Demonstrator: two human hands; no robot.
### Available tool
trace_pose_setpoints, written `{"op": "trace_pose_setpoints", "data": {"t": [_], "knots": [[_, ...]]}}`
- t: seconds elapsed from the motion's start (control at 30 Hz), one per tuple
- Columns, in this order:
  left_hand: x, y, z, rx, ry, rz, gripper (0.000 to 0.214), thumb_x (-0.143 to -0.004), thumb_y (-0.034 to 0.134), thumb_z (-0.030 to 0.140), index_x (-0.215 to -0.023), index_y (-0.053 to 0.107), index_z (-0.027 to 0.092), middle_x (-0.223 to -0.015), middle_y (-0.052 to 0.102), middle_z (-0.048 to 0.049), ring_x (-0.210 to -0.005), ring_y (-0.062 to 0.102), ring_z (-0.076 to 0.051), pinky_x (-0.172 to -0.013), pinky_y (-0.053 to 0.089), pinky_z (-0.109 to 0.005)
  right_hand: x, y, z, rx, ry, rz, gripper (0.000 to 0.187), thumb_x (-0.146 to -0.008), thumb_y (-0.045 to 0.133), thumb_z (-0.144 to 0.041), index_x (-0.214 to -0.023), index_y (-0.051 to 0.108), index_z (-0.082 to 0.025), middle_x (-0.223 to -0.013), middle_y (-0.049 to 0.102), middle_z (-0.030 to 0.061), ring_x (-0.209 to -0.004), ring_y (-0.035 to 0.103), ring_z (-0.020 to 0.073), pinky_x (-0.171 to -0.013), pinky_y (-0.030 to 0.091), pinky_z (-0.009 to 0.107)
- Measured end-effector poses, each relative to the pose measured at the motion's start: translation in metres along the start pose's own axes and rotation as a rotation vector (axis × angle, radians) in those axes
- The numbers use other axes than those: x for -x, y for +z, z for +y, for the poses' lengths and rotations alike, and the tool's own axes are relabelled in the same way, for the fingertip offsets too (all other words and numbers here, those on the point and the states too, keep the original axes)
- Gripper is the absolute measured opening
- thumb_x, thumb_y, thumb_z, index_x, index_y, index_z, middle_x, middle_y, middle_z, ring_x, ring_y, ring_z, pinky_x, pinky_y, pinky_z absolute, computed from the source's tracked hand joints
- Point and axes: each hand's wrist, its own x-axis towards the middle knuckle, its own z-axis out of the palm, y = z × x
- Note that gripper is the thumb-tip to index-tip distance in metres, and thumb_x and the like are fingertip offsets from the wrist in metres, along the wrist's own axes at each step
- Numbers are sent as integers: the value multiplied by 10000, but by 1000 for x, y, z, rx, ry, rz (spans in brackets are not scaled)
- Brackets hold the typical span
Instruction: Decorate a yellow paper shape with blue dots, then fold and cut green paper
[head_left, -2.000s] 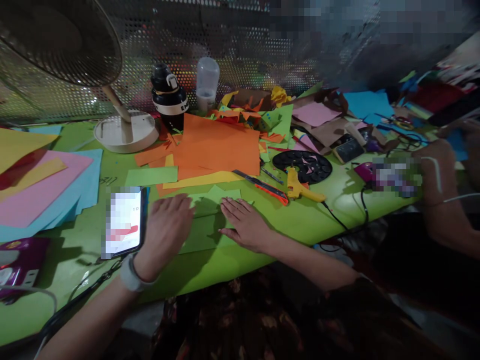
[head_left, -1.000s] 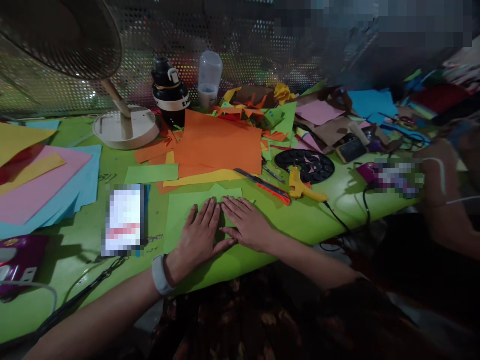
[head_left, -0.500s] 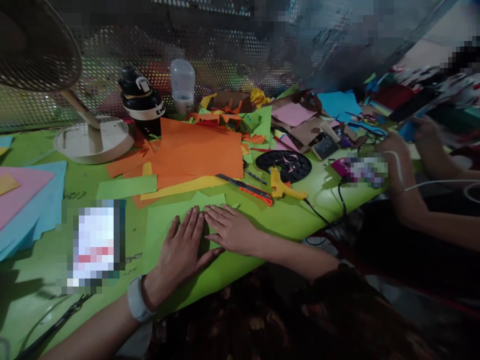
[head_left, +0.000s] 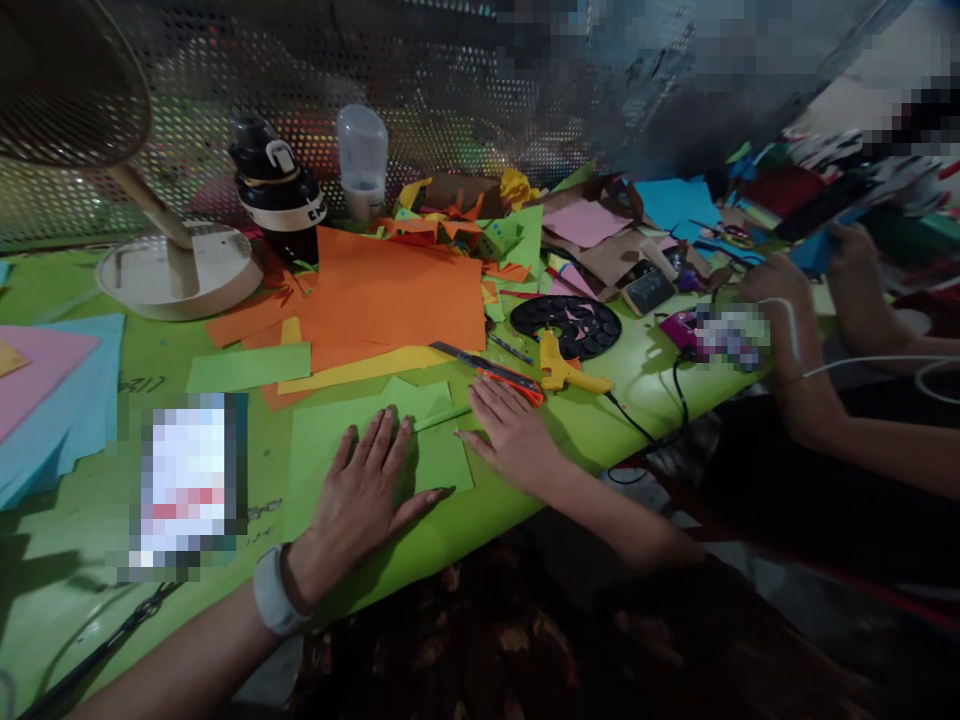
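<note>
My left hand (head_left: 364, 480) lies flat on a sheet of light green paper (head_left: 311, 440), fingers stretched out and thumb apart. To its right, my right hand (head_left: 514, 435) is open with its fingers extended, over the sheet's right side. Its fingertips reach the orange handle of a craft knife (head_left: 491, 370); whether they touch it I cannot tell. A narrow green paper strip (head_left: 442, 418) lies between my hands. Just behind the knife sits a yellow glue gun (head_left: 570, 372) with a black cord.
Behind the green sheet lie orange paper (head_left: 397, 295) and a yellow strip (head_left: 360, 370). A black palette (head_left: 566, 320), paper scraps, a bottle (head_left: 285, 200) and a fan (head_left: 180, 270) stand farther back. A phone (head_left: 187, 470) lies left. At right are another person's hands (head_left: 787, 300).
My right hand has slid right, away from my left hand, to the craft knife's handle, uncovering the green strip and part of the sheet. My left hand stays flat on the paper.
</note>
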Motion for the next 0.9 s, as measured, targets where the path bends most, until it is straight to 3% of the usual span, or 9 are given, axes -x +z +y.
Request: {"op": "trace_pose_setpoints", "data": {"t": [0.1, 0.2, 0.37, 0.53, 0.9], "knots": [[0, 2, -1, -3, 6, 6, 930, -865, 335, 739, -1506, 310, 65, -1550, 306, -234, -1413, 343, -378, -1132, 251, -567, -8, 0, -14, -65, -100, 29, 580, -998, 407, -421, -1405, 470, -13, -1510, 400, 186, -1430, 344, 268, -1190, 296, 427], [0, 3, -2, -9, 13, 9, 910, -878, 328, 721, -1509, 305, 65, -1542, 323, -231, -1414, 347, -370, -1129, 257, -562, -16, 11, -31, -144, -238, -22, 585, -996, 394, -453, -1404, 477, -43, -1508, 412, 174, -1427, 350, 260, -1189, 296, 426], [0, 4, -2, -5, 16, 21, 923, -874, 384, 699, -1535, 227, 74, -1545, 320, -230, -1413, 348, -365, -1138, 248, -549, -17, 27, -37, -184, -235, -76, 586, -998, 387, -468, -1369, 513, -33, -1469, 461, 195, -1395, 398, 280, -1177, 311, 453], [1, 2, -1, -7, 25, 26, 949, -886, 377, 687, -1546, 135, 50, -1539, 326, -243, -1425, 329, -358, -1148, 231, -544, -14, 27, -33, -171, -248, -77, 579, -1001, 383, -459, -1377, 510, -36, -1480, 448, 191, -1400, 391, 277, -1178, 307, 449], [-1, -5, 5, -9, -32, -42, 933, -876, 312, 734, -1485, 321, 27, -1546, 315, -244, -1434, 311, -356, -1154, 227, -534, -12, 25, -34, -144, -258, -56, 511, -1005, 401, -400, -1366, 542, -66, -1453, 483, 159, -1372, 442, 263, -1171, 333, 452]]}}
